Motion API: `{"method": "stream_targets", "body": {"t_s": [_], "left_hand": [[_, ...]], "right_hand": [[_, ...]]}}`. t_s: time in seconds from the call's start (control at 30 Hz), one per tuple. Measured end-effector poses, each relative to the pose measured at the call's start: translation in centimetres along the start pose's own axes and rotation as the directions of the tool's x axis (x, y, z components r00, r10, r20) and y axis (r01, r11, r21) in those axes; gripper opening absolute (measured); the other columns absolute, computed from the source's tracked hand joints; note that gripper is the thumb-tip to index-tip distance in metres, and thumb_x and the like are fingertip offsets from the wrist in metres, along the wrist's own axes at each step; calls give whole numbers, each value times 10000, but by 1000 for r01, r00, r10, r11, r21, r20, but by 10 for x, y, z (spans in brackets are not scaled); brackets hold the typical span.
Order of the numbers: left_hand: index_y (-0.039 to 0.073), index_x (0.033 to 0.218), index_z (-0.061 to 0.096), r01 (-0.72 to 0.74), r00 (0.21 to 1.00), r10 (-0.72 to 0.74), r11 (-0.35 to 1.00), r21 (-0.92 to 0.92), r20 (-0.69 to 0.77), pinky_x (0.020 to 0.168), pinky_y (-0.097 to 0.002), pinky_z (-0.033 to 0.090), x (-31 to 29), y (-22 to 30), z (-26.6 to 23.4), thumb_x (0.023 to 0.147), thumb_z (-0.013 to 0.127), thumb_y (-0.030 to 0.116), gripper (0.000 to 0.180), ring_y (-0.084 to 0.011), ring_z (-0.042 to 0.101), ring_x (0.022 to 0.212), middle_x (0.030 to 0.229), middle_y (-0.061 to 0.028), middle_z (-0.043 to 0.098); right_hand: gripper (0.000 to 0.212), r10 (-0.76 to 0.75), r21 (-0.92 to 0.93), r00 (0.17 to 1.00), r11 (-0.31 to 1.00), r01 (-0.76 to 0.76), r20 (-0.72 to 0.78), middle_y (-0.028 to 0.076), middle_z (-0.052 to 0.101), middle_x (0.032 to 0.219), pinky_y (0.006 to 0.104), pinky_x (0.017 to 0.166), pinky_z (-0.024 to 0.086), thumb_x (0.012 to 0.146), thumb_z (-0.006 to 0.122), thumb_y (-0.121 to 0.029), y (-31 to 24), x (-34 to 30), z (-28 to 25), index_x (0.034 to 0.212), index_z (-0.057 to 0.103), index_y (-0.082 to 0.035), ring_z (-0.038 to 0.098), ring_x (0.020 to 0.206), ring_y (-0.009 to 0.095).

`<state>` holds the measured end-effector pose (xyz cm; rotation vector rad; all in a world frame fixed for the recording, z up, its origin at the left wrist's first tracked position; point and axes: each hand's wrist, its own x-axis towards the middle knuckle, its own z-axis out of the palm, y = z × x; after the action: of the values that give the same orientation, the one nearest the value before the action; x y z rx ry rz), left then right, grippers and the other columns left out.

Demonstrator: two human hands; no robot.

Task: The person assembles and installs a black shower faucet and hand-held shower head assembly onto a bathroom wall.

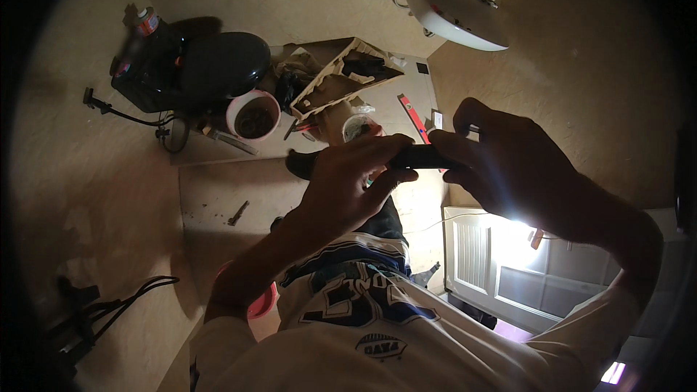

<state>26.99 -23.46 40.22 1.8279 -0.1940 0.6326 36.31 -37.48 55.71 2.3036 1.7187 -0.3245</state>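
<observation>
My left hand (pixel 348 181) and my right hand (pixel 508 167) are raised in front of my chest. Both hold a slim dark object (pixel 425 157), flat like a phone, one hand on each end. The left fingers curl over its left end and the right fingers wrap its right end. Against the bright light behind it, the object's face is too dark to make out. Below the hands is my white shirt (pixel 377 319) with a dark blue print.
On the floor stand a white bucket (pixel 253 116) with dark contents, a black machine (pixel 189 65), an open cardboard box (pixel 341 76), a red spirit level (pixel 412 117) and a pink bucket (pixel 261 305). A white door (pixel 501 261) glows at right. Cables (pixel 123 297) lie at left.
</observation>
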Motion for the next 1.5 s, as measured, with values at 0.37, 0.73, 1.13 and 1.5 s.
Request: {"method": "stream_targets", "body": {"t_s": [0.37,0.73,1.13,1.5], "left_hand": [[-17,1094,492,24,999,-25,999,29,44,746,-389,495,-22,-20,16,751,681,47,396,-303,607,781,879,-155,605],[-5,1048,570,366,915,-324,917,-158,239,595,-314,436,-16,-16,-3,841,611,266,343,-196,561,638,707,-95,560],[20,1155,519,358,929,-103,502,-787,357,754,-276,460,-17,-34,-25,788,617,126,395,-134,549,855,1014,-61,572],[0,1146,507,88,996,-81,739,-667,43,869,-288,421,-7,-20,-19,859,599,269,403,-161,528,996,1049,-96,534]], "right_hand": [[345,165,446,673,632,-633,722,38,512,522,249,417,392,843,619,-341,35,47,14,881,655,1,512,424,97],[250,288,324,924,874,-361,254,41,538,668,304,580,494,810,610,-251,6,32,-2,1017,600,-111,590,616,208],[208,148,311,647,939,145,-748,101,529,805,250,528,443,628,684,52,51,-7,31,766,558,-40,559,714,162],[232,530,889,749,424,172,-398,37,598,664,272,601,446,660,767,-120,-55,51,144,843,635,-64,578,545,154]]}}
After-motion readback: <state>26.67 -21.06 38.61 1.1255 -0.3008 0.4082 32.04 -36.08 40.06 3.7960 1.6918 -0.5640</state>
